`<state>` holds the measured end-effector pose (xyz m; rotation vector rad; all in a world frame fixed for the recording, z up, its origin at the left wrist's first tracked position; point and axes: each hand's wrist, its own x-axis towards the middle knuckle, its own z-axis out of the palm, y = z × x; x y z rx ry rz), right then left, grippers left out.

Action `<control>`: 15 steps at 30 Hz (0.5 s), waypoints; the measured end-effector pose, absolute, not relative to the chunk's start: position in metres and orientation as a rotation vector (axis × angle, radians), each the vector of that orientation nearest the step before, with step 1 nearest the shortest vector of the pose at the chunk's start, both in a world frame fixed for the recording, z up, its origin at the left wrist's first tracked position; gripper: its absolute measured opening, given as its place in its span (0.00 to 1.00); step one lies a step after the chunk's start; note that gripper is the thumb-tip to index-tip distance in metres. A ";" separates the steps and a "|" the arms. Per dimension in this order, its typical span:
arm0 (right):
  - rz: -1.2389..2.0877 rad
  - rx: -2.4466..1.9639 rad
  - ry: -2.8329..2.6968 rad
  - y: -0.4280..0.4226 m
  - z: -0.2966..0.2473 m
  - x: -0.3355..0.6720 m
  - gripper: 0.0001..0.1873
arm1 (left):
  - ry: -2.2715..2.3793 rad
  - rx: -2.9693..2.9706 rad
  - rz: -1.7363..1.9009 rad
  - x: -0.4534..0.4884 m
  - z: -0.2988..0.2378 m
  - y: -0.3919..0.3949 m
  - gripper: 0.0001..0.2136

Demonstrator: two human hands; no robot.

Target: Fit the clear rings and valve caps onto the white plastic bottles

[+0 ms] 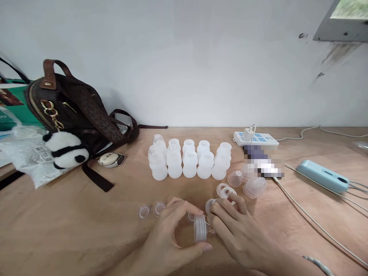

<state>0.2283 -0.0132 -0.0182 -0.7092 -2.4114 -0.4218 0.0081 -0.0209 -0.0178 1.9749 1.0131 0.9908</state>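
My left hand [168, 234] grips a clear ribbed plastic ring [200, 227] between thumb and fingers, just above the wooden table [71, 230]. My right hand [234, 226] meets it from the right, fingertips pinching a small clear part against the ring. Two clear silicone discs [151, 211] lie to the left of my hands. Clear rings [225, 190] and domed caps [254, 187] lie just beyond my right hand. Behind them, several white translucent bottles [189, 160] stand in rows.
A dark brown backpack [73, 105] with a panda charm [66, 150] sits at the back left, beside plastic bags [23, 153]. A white power strip [255, 138], a blurred item and cables [310, 216] lie at right, with a light blue device [323, 175].
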 end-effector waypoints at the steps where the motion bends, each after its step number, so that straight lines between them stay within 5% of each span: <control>1: -0.420 -0.711 -2.420 -0.013 -0.018 0.228 0.15 | 1.007 1.996 1.001 0.008 -0.019 -0.020 0.16; 15: -0.300 -0.547 -2.391 -0.017 -0.011 0.223 0.17 | 0.805 2.177 0.874 -0.009 -0.001 0.002 0.20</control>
